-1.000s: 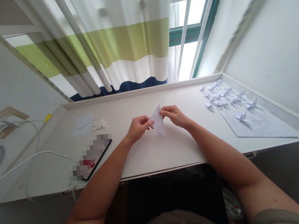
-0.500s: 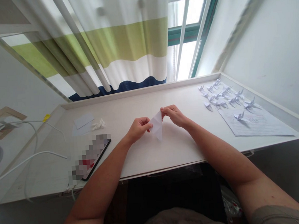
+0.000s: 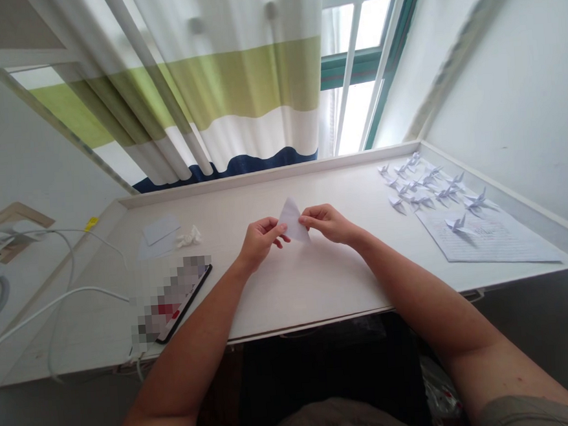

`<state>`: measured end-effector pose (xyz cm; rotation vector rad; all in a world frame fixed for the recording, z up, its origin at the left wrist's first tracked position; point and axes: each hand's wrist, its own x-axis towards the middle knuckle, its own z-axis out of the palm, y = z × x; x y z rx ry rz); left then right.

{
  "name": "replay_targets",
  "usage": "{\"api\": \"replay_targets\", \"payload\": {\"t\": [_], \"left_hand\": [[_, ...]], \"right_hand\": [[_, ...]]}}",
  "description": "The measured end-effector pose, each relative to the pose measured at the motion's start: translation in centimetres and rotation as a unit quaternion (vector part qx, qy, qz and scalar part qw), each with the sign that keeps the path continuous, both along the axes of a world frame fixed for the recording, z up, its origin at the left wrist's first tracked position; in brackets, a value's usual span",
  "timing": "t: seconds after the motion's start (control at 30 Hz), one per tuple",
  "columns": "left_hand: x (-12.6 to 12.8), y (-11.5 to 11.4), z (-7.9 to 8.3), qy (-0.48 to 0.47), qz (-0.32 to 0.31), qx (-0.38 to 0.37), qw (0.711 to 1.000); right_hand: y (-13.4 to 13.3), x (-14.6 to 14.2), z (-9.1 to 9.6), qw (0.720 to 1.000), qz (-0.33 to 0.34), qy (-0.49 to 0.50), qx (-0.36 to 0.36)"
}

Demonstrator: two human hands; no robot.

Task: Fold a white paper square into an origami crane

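A small white paper triangle (image 3: pixel 293 219) is held just above the white table (image 3: pixel 289 284), point upward. My left hand (image 3: pixel 260 240) pinches its left lower edge between thumb and fingers. My right hand (image 3: pixel 327 223) pinches its right edge, fingers curled. Both hands meet at the table's middle.
Several folded white paper cranes (image 3: pixel 423 187) stand at the far right, one (image 3: pixel 456 224) on a lined sheet (image 3: pixel 490 241). A phone (image 3: pixel 176 298) lies at the left, with white paper slips (image 3: pixel 160 231), a crumpled scrap (image 3: pixel 189 236) and white cables (image 3: pixel 51 300). Curtain and window behind.
The paper went from a longer shape hanging downward to a smaller triangle pointing up. My hands moved slightly closer together.
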<state>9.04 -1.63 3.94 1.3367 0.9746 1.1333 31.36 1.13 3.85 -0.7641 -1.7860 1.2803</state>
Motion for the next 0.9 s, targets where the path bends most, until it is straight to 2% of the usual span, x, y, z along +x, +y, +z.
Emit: {"api": "replay_targets", "payload": {"t": [0.1,0.17,0.23,0.3,0.37,0.43,0.53,0.7,0.8,0.9], "left_hand": [[0.0,0.1,0.0,-0.003,0.013,0.003,1.000],[0.0,0.2,0.0,0.002,0.037,0.012,0.999],[0.0,0.4,-0.2,0.006,0.073,0.018,0.997],[0.0,0.7,-0.5,0.006,0.104,0.019,0.994],[0.0,0.8,-0.7,0.002,0.113,0.021,0.993],[0.0,0.8,-0.8,-0.007,0.099,0.025,0.995],[0.1,0.6,-0.6,-0.024,0.066,0.037,0.997],[-0.2,0.4,0.0,-0.028,0.051,0.064,0.996],[-0.3,0.4,0.1,-0.025,0.052,0.069,0.996],[-0.3,0.4,0.0,-0.019,0.030,0.064,0.997]], "right_hand": [[0.4,-0.1,-0.6,1.000,-0.004,-0.007,0.007],[0.6,-0.2,-1.1,0.998,-0.052,-0.018,0.024],[0.6,-0.5,-1.4,0.987,-0.134,-0.035,0.084],[0.3,-0.9,-1.5,0.967,-0.181,-0.058,0.169],[-0.1,-1.3,-1.4,0.955,-0.156,-0.090,0.235],[-0.5,-1.7,-1.4,0.954,-0.105,-0.120,0.253],[-0.6,-1.8,-1.3,0.967,-0.077,-0.117,0.213],[-0.2,-0.8,-0.8,0.989,-0.084,-0.057,0.107],[-0.3,-0.7,-0.5,0.994,-0.057,-0.026,0.089],[-0.6,-1.0,-0.5,0.995,-0.027,-0.041,0.086]]}}
